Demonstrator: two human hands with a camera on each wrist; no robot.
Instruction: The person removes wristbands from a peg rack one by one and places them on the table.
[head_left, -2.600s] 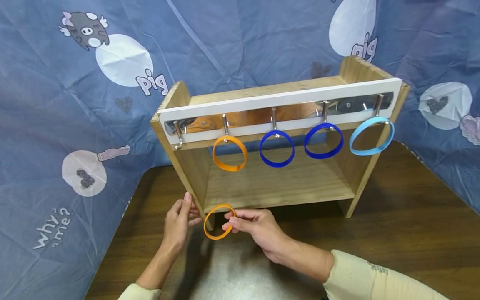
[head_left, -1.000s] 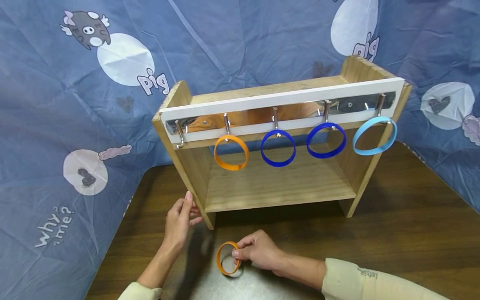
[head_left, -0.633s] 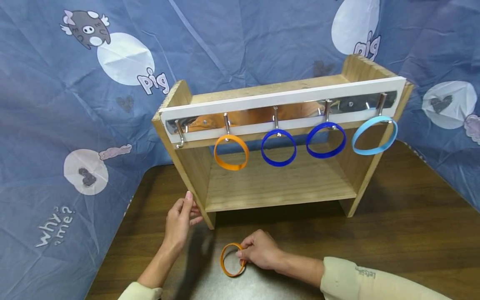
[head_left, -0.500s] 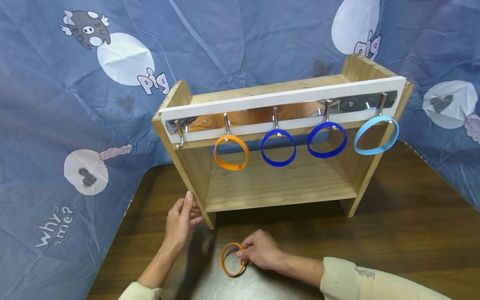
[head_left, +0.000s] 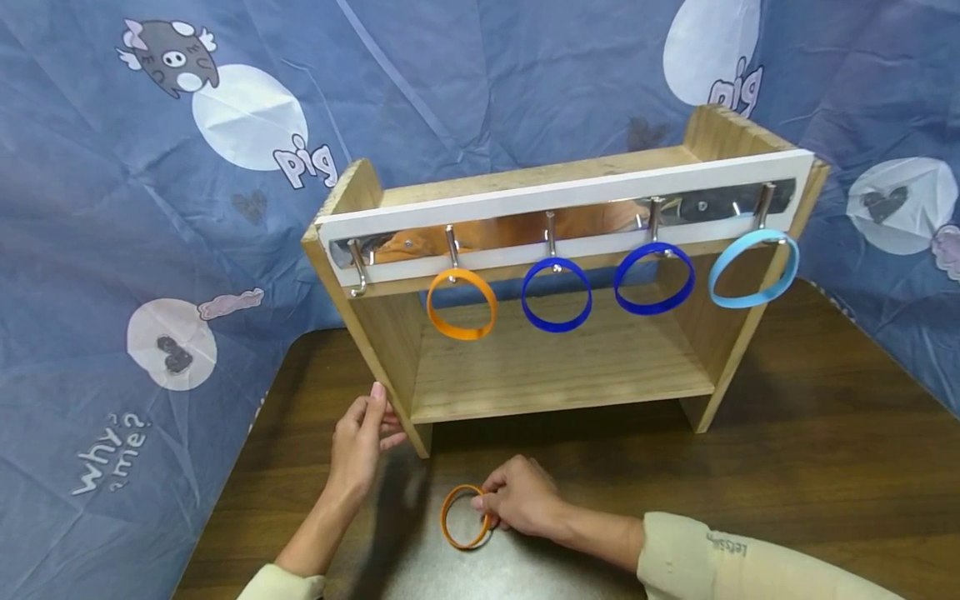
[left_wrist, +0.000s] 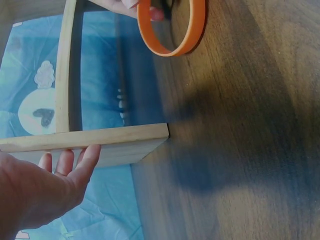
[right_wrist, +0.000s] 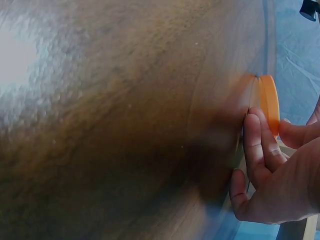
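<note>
Low over the tabletop in front of the rack, my right hand (head_left: 522,497) pinches an orange silicone wristband (head_left: 446,518) at its right side between thumb and fingers. In the right wrist view the orange wristband (right_wrist: 270,105) is at or just above the table surface; contact is hard to tell. My left hand (head_left: 356,443) touches the left side panel of a small wooden rack (head_left: 555,400). Its fingers lie fairly straight against the outer face, as the left hand (left_wrist: 55,187) shows in the left wrist view.
On the rack's hook strip (head_left: 562,186) hang another orange wristband (head_left: 491,321), a dark blue wristband (head_left: 557,327), a second dark blue wristband (head_left: 655,309) and a light blue wristband (head_left: 753,298). The leftmost hook (head_left: 358,271) is bare. A patterned blue cloth (head_left: 480,83) surrounds the brown table (head_left: 825,467).
My right hand has moved down with the orange wristband, from the rack's lower left front to near the tabletop, then slightly right. In the last half second it barely moves. My left hand stays put.
</note>
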